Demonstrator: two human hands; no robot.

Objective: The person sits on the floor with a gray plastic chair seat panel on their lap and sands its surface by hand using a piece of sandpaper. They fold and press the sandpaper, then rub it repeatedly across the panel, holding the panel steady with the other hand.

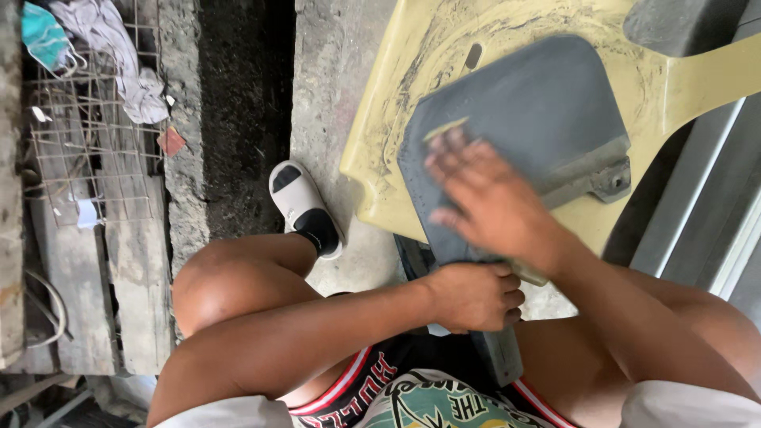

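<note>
A dark grey plastic panel (531,111) with a bracket at its right edge lies on a worn yellow plastic chair (396,103). My right hand (487,202) presses flat on the panel's near left part, fingers together, with a small yellowish piece under the fingertips; the hand is blurred. My left hand (474,295) is closed around the panel's near lower end, by my knees. I cannot tell what the yellowish piece is.
My sandalled foot (304,208) rests on the concrete floor left of the chair. A dark gap runs along the floor further left. Wire mesh (87,135) with rags lies over wooden planks at far left. A grey metal rail (705,206) runs at right.
</note>
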